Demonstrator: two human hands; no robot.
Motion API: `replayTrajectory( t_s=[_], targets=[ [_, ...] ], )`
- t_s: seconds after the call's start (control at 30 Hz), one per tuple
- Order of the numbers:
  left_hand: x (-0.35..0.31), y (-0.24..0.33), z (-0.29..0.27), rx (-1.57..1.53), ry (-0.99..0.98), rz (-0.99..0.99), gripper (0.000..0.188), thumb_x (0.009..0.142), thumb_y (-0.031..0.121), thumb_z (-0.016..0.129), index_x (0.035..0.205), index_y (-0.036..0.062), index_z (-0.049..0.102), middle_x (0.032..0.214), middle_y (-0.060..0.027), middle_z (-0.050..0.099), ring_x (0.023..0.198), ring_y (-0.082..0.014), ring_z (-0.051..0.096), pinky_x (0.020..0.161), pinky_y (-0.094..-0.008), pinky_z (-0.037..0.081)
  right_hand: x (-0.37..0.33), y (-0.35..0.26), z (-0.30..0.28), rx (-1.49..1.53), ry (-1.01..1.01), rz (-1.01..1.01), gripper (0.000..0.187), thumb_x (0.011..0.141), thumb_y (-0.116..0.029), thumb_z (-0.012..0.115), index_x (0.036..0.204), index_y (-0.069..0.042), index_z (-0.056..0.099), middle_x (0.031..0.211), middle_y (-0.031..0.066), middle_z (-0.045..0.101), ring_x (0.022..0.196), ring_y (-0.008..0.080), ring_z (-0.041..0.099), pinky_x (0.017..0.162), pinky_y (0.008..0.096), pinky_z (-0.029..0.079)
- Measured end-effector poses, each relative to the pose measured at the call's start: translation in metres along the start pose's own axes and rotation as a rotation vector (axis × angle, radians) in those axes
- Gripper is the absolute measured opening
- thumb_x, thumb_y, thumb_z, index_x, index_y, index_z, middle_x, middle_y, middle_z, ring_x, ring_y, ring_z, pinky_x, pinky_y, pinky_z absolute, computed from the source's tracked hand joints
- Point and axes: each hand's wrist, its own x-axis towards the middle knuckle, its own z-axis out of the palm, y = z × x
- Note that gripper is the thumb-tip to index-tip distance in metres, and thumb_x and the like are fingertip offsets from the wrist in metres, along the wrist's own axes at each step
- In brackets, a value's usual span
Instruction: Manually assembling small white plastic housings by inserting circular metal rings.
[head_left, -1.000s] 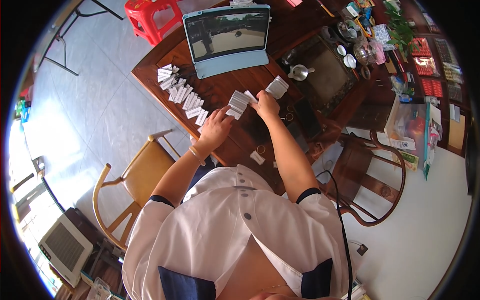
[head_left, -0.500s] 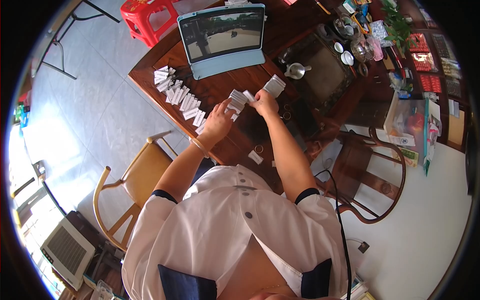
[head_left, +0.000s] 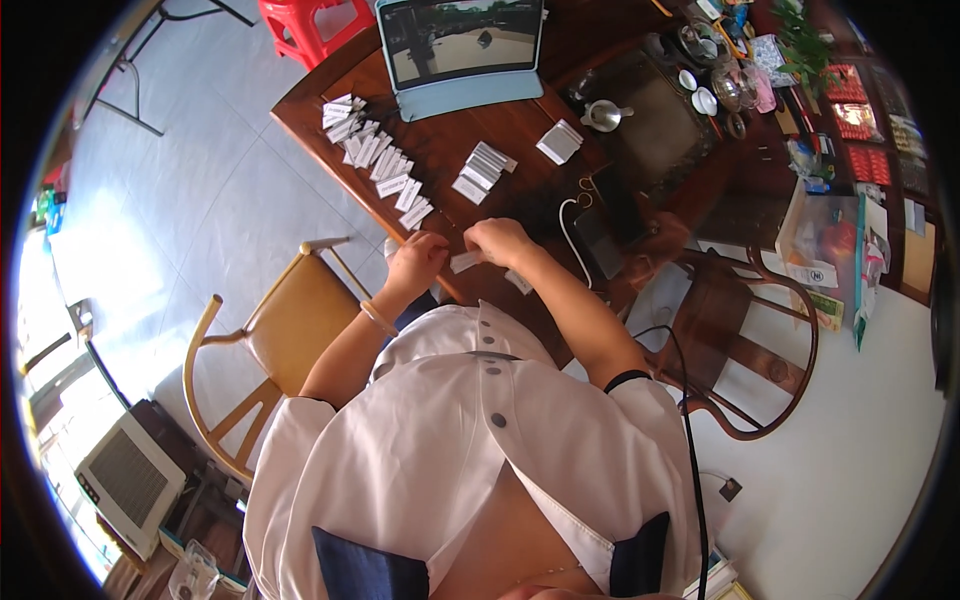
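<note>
The left hand [head_left: 415, 262] and right hand [head_left: 497, 242] have drawn back toward the body, leaving the middle stack [head_left: 485, 170] uncovered; half a second ago they were working at it. They now sit near the close edge of the table [head_left: 345, 80], apart but facing each other. A white piece [head_left: 463, 261] shows between them, at the underside of the right hand; I cannot tell whether the right fingers pinch it or it lies below them. The left fingers are curled, and whether they grasp anything is hidden. The right stack [head_left: 559, 143] and left heap [head_left: 380, 160] lie untouched on the table.

The step in hand looks like handling a single piece away from the stacks. The next move calls for a light fingertip grip, kept clear of the edge.
</note>
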Motion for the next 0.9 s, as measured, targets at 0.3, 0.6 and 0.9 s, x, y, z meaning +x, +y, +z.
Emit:
replayTrajectory(
  t_s=[0.3, 0.6, 0.9],
  targets=[
    [-0.005, -0.011, 0.024, 0.017, -0.026, -0.043, 0.031, 0.08, 0.011, 0.068, 0.109, 0.0023, 0.063, 0.098, -0.0113, 0.062, 0.083, -0.0235, 0.066, 0.071, -0.0327, 0.053, 0.0, 0.012, 0.002, 0.067, 0.203, -0.073, 0.014, 0.084, -0.021, 0.063, 0.091, -0.013, 0.071, 0.096, 0.0072, 0.065, 0.092, 0.0286, 0.064, 0.078, 0.0398, 0.051],
    [0.011, 0.01, 0.009, 0.18, -0.029, 0.051, 0.026, 0.078, 0.017, 0.068, 0.102, 0.0077, 0.066, 0.091, -0.0113, 0.063, 0.083, -0.0306, 0.063, 0.075, -0.04, 0.05, -0.003, 0.001, -0.011, 0.046, 0.193, -0.07, 0.018, 0.082, -0.025, 0.066, 0.087, -0.008, 0.065, 0.09, 0.0101, 0.067, 0.086, 0.0301, 0.063, 0.073, 0.0417, 0.049],
    [-0.003, -0.003, -0.012, 0.096, -0.335, -0.278, 0.016, 0.082, 0.019, 0.065, 0.09, 0.0052, 0.066, 0.085, -0.0088, 0.068, 0.078, -0.0226, 0.067, 0.069, -0.0361, 0.051, -0.017, 0.014, 0.012, 0.117, 0.058, -0.007, 0.02, 0.074, -0.026, 0.074, 0.086, -0.012, 0.067, 0.088, 0.009, 0.068, 0.085, 0.0278, 0.065, 0.073, 0.0401, 0.05]
  ],
)
